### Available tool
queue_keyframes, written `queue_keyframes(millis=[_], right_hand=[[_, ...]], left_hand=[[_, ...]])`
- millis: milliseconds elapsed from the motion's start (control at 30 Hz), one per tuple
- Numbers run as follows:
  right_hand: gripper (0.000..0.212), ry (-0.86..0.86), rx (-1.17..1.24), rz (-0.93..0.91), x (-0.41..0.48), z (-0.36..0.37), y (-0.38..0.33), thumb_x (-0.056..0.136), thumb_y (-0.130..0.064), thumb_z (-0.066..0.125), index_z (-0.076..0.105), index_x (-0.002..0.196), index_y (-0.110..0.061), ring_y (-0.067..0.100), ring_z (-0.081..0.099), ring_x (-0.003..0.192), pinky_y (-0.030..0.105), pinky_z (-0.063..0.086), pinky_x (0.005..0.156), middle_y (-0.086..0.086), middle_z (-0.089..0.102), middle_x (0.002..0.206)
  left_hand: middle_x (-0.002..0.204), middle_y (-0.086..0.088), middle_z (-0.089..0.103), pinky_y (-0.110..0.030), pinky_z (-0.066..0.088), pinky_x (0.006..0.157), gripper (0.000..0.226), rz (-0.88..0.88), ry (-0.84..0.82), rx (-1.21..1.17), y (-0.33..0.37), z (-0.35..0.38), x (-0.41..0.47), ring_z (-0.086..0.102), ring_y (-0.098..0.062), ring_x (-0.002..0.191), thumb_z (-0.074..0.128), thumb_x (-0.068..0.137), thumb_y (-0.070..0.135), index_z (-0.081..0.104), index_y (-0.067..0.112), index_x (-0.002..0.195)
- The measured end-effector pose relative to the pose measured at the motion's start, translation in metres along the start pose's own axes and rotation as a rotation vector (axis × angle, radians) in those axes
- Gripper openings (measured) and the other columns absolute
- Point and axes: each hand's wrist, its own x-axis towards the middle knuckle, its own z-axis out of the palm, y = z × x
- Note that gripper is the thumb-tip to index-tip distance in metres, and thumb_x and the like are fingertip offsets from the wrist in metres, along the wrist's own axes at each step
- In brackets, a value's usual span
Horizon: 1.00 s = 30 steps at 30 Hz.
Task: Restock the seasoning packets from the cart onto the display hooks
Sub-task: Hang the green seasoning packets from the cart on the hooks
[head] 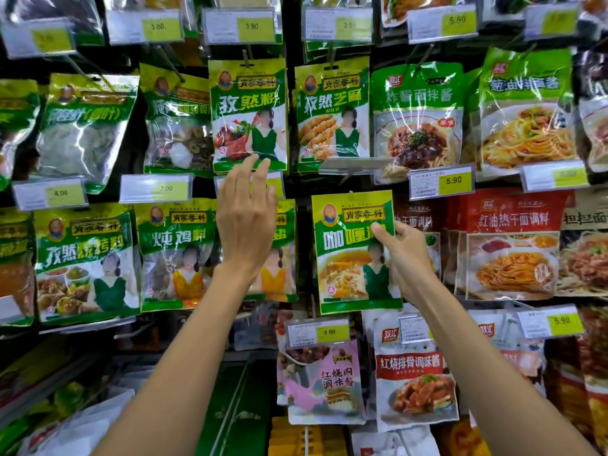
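My right hand (406, 255) pinches a green and yellow curry seasoning packet (353, 251) by its right edge and holds it upright in front of the display wall, under a tilted clear price-tag holder (355, 166). My left hand (246, 222) is raised with straight fingers; its fingertips touch the bottom edge of a hanging green cumin packet (248, 113). Behind that hand hangs another green packet (279, 255), mostly hidden. No cart is in view.
Rows of seasoning packets hang on hooks all over the wall, with yellow price tags such as one (442, 182) above each row. Red noodle-sauce packets (510, 245) hang to the right. Pink and white sauce packets (324, 380) hang below. Shelves with goods lie at the bottom left.
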Motion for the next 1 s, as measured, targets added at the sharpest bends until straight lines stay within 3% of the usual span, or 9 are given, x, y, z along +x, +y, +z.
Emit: queue_keyframes(millis=[67,200,333,400,533,633,733,867,1000], right_hand=[[0.017,0.028,-0.022,0.014,0.008,0.002,-0.001,0.093,-0.021,0.061,0.067,0.098,-0.006,0.041,0.06,0.103,0.05,0.049,0.094,0.032,0.06,0.115],[0.01,0.047,-0.001,0.037,0.022,0.007,0.0,0.093,-0.017,0.06,0.069,0.089,-0.013,0.015,0.063,0.079,0.024,0.048,0.065,0.008,0.072,0.095],[0.013,0.048,0.047,0.107,0.028,0.008,0.008,0.092,-0.015,0.061,0.069,0.091,-0.005,0.018,0.055,0.065,0.038,0.044,0.07,0.002,0.064,0.072],[0.01,0.049,0.047,0.121,0.031,0.009,0.012,0.092,-0.015,0.061,0.068,0.087,-0.009,0.023,0.058,0.071,0.046,0.046,0.078,0.006,0.066,0.078],[0.009,0.111,-0.04,0.092,0.042,0.018,0.019,0.092,-0.018,0.062,0.067,0.092,-0.011,0.029,0.063,0.101,0.043,0.049,0.089,0.012,0.07,0.1],[0.018,0.171,-0.111,0.076,0.052,0.026,0.028,0.092,-0.02,0.062,0.067,0.093,-0.002,0.031,0.064,0.093,0.044,0.05,0.084,0.017,0.069,0.098],[0.028,0.21,-0.198,0.049,0.058,0.034,0.037,0.092,-0.023,0.061,0.066,0.1,0.003,0.026,0.058,0.078,0.033,0.042,0.069,0.015,0.066,0.088],[0.03,0.235,-0.302,0.041,0.065,0.038,0.045,0.092,-0.025,0.062,0.066,0.103,0.003,0.033,0.062,0.099,0.035,0.045,0.077,0.019,0.068,0.104],[0.026,0.192,-0.378,0.005,0.06,0.032,0.043,0.091,-0.023,0.063,0.066,0.108,-0.004,0.026,0.062,0.101,0.031,0.045,0.08,0.011,0.068,0.107]], left_hand=[[0.13,-0.018,0.055,-0.041,0.039,0.106,0.036,0.034,-0.043,0.027,-0.007,0.009,0.001,0.052,-0.032,0.121,0.048,0.097,0.016,0.051,0.0,0.129],[0.129,-0.02,0.055,-0.044,0.037,0.108,0.039,0.039,-0.085,0.025,-0.013,0.016,-0.001,0.051,-0.033,0.122,0.047,0.098,0.018,0.049,-0.004,0.13],[0.127,-0.021,0.057,-0.045,0.039,0.106,0.038,0.054,-0.044,-0.009,-0.015,0.018,-0.002,0.053,-0.034,0.12,0.048,0.097,0.017,0.05,-0.005,0.129],[0.127,-0.02,0.056,-0.044,0.038,0.107,0.038,0.068,-0.033,-0.024,-0.018,0.019,-0.003,0.052,-0.034,0.12,0.048,0.098,0.017,0.05,-0.005,0.129],[0.127,-0.02,0.057,-0.043,0.038,0.107,0.037,0.102,-0.003,-0.03,-0.023,0.02,-0.004,0.052,-0.033,0.121,0.047,0.098,0.017,0.052,-0.004,0.127],[0.125,-0.019,0.058,-0.041,0.037,0.107,0.036,0.126,0.023,-0.01,-0.026,0.022,-0.004,0.054,-0.033,0.119,0.049,0.097,0.017,0.053,-0.003,0.126],[0.125,-0.018,0.058,-0.04,0.036,0.107,0.036,0.144,0.02,0.001,-0.028,0.022,-0.004,0.053,-0.032,0.118,0.048,0.097,0.018,0.052,-0.003,0.127],[0.126,-0.018,0.058,-0.04,0.037,0.107,0.038,0.162,-0.006,0.006,-0.03,0.02,-0.005,0.054,-0.032,0.119,0.05,0.097,0.018,0.052,-0.003,0.128],[0.129,-0.019,0.057,-0.043,0.039,0.106,0.038,0.17,-0.004,-0.01,-0.028,0.012,-0.005,0.053,-0.032,0.121,0.054,0.094,0.015,0.052,-0.004,0.128]])
